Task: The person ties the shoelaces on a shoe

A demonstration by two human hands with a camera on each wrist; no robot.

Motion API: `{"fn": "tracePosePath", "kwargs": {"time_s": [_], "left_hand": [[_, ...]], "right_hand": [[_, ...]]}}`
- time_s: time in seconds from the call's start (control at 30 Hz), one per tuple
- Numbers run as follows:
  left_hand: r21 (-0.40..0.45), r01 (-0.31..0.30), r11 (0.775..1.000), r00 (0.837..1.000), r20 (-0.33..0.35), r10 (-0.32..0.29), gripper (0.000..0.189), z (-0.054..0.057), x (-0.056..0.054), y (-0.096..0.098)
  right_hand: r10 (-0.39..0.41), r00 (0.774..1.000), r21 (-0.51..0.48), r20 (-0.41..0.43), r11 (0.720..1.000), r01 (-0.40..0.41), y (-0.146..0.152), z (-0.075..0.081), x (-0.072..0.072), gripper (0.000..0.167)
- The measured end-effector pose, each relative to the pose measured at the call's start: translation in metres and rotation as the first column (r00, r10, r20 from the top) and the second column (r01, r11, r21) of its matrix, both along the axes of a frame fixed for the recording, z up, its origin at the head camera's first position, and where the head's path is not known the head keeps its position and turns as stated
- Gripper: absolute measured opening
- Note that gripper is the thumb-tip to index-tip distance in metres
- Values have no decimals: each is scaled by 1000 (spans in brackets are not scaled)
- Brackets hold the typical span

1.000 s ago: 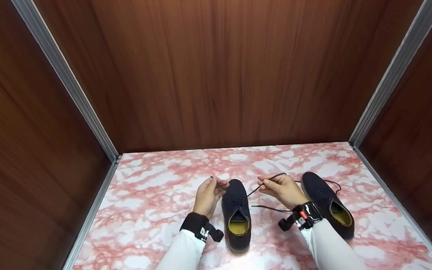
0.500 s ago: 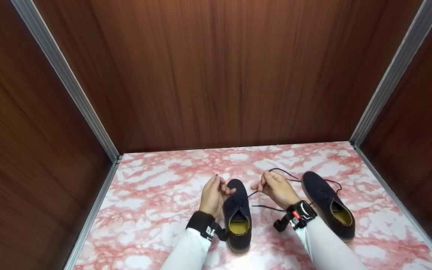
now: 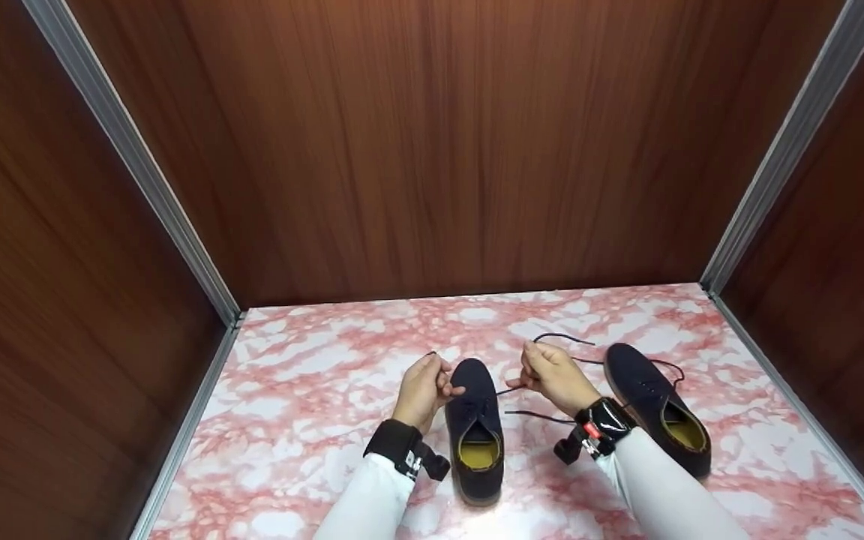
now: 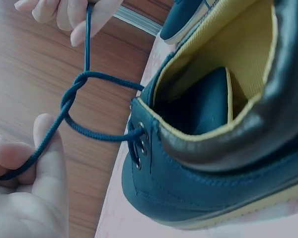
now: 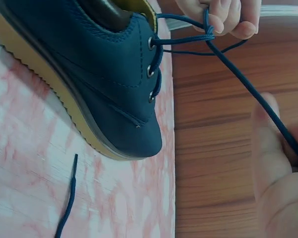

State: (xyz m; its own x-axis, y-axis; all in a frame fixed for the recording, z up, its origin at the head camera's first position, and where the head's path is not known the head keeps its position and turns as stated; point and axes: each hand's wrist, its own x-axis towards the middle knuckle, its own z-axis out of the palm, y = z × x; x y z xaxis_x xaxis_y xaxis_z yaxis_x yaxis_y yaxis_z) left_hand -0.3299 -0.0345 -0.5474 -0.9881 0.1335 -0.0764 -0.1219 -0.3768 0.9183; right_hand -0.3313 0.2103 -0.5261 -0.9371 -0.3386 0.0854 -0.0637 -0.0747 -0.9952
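A navy shoe (image 3: 469, 371) with a yellow lining stands upright between the two hands, toe pointing away. Its shoelace (image 4: 69, 96) is crossed and twisted into a half knot, lifted off the eyelets. The left hand (image 3: 423, 390), beside the toe's left, grips one lace end; in the left wrist view, the lace runs over its curled fingers (image 4: 12, 153). To the right of the shoe, the right hand (image 3: 559, 379) holds the other end, which stretches taut to the twist in the right wrist view. A free tail (image 3: 563, 335) of lace loops out beyond the right hand.
A matching navy shoe (image 3: 634, 371) stands on the right, angled, with its laces undone. One loose lace end (image 3: 537, 414) lies on the pink marbled tabletop (image 3: 312, 375). Brown wood panels (image 3: 432, 150) close in the back and sides.
The right hand has moved slightly left and its fingers have curled in more around the lace, whose tail now swings out past it. The left hand has shifted a little. Both shoes stay put.
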Motion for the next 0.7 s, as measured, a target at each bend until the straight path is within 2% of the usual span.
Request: {"fn": "tracePosePath", "kwargs": {"time_s": [0.17, 0.4, 0.7], "left_hand": [[-48, 3, 999, 1000, 7, -3, 29, -2, 1, -3], [-116, -3, 993, 1000, 25, 5, 29, -3, 3, -11], [-104, -11, 995, 999, 39, 15, 27, -5, 3, -17]], "right_hand": [[-6, 1000, 0, -15, 1000, 6, 3, -3, 3, 56], [-36, 997, 72, -62, 997, 40, 6, -5, 4, 55], [-116, 988, 141, -105, 981, 130, 12, -7, 4, 51]]}}
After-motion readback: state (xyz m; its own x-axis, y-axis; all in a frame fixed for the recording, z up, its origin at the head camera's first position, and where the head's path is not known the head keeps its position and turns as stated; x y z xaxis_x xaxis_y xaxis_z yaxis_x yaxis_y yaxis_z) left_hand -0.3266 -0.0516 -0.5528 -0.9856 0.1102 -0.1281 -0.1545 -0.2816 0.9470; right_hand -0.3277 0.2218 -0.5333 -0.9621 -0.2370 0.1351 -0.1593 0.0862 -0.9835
